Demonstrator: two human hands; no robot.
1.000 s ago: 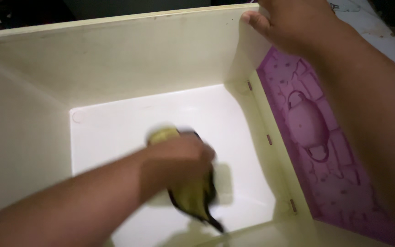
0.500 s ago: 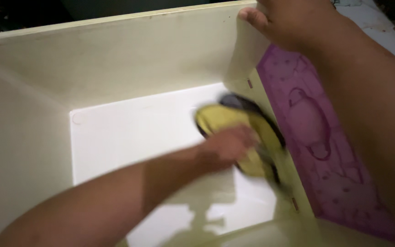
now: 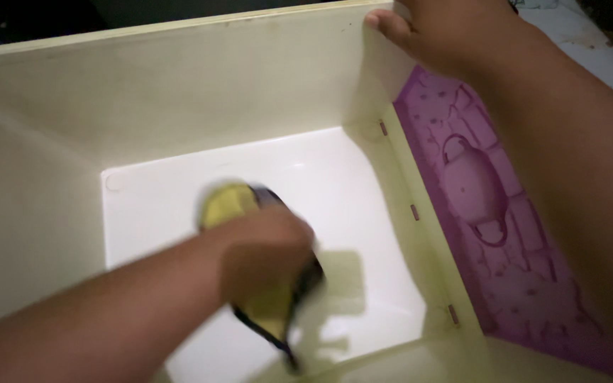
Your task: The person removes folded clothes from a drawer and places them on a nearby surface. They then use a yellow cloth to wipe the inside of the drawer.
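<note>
**My left hand presses a yellow cloth on the floor of a cream box while my right hand holds the far corner**

I look down into an open cream box (image 3: 179, 85) with a glossy white floor (image 3: 349, 191). My 2 bare hands are both at work on it.

My left hand (image 3: 267, 259) reaches in from the lower left and is closed down over a yellow cloth with a dark edge (image 3: 227, 206). The fingers are curled around and over the cloth, so I cannot see my palm, but the hold looks firm, pressing the cloth flat against the white floor. The picture is blurred here by motion.

The cloth lies directly under this hand. Its long axis runs from beyond my knuckles, up and to the left, back toward my wrist side, down and to the right. A yellow end shows past my fingers, and a thin dark tail (image 3: 289, 358) trails out below my hand, near the front wall of the box.

My right hand (image 3: 448, 32) is well apart from the cloth, up and to the right of my left hand. Its fingers wrap over the top rim at the far right corner, gripping the wall. It holds nothing else.

Just outside the right wall, below my right forearm, lies a purple embossed mat (image 3: 484, 206) with a raised teapot shape.

My left hand is the only 1 touching the cloth. Bare white floor lies to its right and beyond it.
</note>
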